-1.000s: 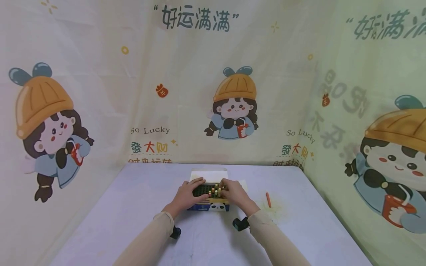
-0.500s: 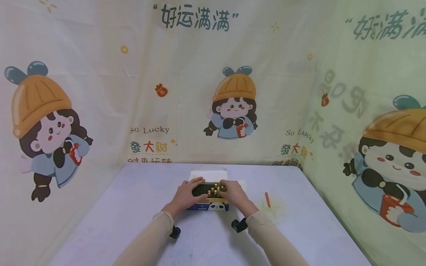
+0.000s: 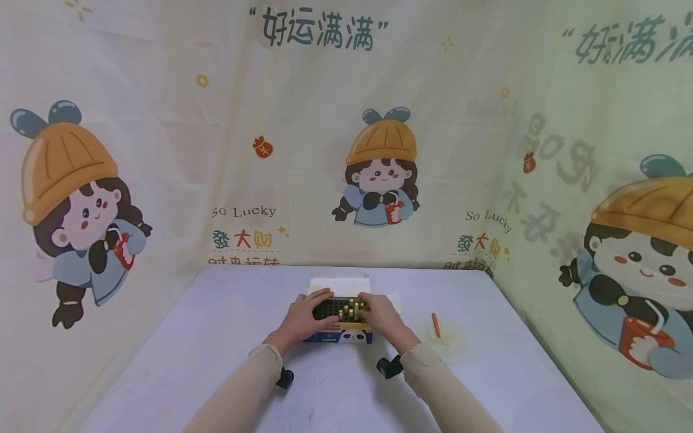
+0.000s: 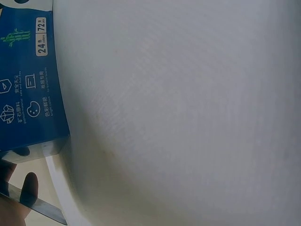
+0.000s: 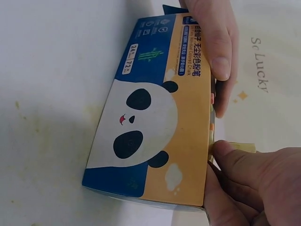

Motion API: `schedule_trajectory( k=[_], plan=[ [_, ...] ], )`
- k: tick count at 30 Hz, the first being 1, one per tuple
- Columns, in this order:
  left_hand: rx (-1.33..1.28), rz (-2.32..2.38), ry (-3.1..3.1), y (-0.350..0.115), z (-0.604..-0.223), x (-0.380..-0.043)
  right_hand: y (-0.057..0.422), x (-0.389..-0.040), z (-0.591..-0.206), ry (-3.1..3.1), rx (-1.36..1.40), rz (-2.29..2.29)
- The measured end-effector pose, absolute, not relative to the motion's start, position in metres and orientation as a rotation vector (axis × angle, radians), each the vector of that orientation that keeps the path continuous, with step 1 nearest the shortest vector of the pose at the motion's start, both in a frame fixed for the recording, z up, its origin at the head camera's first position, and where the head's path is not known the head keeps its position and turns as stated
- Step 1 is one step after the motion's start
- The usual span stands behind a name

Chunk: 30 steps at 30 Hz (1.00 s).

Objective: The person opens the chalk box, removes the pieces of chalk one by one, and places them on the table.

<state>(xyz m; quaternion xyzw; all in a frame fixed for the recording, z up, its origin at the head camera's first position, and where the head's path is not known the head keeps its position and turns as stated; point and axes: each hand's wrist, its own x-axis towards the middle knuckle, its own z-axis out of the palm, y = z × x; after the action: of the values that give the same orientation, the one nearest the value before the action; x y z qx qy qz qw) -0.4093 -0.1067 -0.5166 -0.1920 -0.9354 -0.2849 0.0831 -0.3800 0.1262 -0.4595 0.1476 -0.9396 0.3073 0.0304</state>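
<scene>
A blue and yellow chalk box with a panda on its front lies on the table, its black grid of holes facing up. My left hand holds the box's left part, thumb along the front edge and fingers reaching over to the back. Several coloured chalk sticks stand in holes toward the right end. There my right hand has thumb and fingers closed together. In the right wrist view a pale yellow chalk stick pokes out past that thumb. The left wrist view shows fingertips beside the box's end.
An orange chalk stick lies to the right on the white table, amid yellowish dust. The box's white flap stands open behind it. Small black devices hang at both wrists. A printed curtain encloses the table.
My right fingertips shift only slightly over the right end of the box. The left hand and the box keep their places.
</scene>
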Motion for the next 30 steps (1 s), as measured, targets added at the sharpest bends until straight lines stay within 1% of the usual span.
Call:
schedule_trajectory(
  k=[20, 30],
  plan=[
    [-0.550, -0.829, -2.812, -0.1071, -0.5190, -0.4135, 0.1264, -0.3795, -0.4548, -2.910, 0.490, 0.919],
    [-0.562, -0.836, -2.805, -0.1071, -0.5178, -0.4124, 0.1263, -0.3839, -0.4558, -2.882, 0.367, 1.098]
  ],
)
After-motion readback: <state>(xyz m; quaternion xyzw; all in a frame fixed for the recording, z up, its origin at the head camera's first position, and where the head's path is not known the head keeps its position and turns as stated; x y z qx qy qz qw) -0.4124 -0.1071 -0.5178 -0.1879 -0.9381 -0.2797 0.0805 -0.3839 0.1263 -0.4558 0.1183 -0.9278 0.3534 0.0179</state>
